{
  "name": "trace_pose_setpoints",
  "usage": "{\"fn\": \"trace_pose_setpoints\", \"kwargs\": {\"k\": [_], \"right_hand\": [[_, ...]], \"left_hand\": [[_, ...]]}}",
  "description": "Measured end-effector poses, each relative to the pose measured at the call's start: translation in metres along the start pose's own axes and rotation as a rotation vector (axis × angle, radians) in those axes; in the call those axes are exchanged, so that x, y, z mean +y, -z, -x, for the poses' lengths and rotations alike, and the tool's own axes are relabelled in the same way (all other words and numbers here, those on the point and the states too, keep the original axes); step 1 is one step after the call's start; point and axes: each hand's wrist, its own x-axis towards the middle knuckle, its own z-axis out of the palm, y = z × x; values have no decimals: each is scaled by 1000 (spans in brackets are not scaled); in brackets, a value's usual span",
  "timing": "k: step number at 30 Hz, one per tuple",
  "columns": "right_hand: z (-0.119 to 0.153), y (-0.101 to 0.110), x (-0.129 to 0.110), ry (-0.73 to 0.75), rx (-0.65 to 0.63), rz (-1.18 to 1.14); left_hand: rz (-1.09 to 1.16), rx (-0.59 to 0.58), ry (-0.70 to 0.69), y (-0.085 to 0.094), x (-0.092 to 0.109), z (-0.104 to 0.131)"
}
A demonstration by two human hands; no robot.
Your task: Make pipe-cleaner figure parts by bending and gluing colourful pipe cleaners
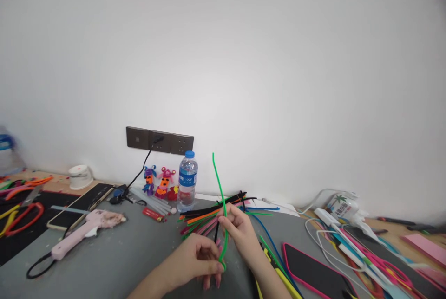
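A green pipe cleaner rises upright between my two hands, its free tip against the white wall. My left hand pinches the lower end, where the stem bends into a small curl. Slightly higher and to the right, my right hand grips the same stem between thumb and fingers. Behind the hands lies a bundle of coloured pipe cleaners, black, orange, pink and green, partly hidden by the fingers.
A water bottle stands behind the bundle, beside small pipe-cleaner figures. At left lie a pink glue gun, a phone and red scissors. A pink-edged phone and pink scissors are at right.
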Motion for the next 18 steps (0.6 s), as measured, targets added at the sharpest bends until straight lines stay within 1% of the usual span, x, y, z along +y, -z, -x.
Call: {"fn": "trace_pose_setpoints", "kwargs": {"k": [5, 8, 11, 15, 18], "right_hand": [[0, 9, 7, 16, 49, -29], [1, 11, 9, 10, 94, -88], [1, 11, 5, 15, 97, -136], [2, 10, -1, 29, 6, -125], [3, 8, -5, 59, -25, -92]], "left_hand": [[16, -28, 19, -2, 5, 3], [44, 12, 1, 0, 8, 2], [68, 129, -51, 4, 10, -1], [129, 317, -137, 10, 17, -1], [222, 449, -223, 12, 27, 2]]}}
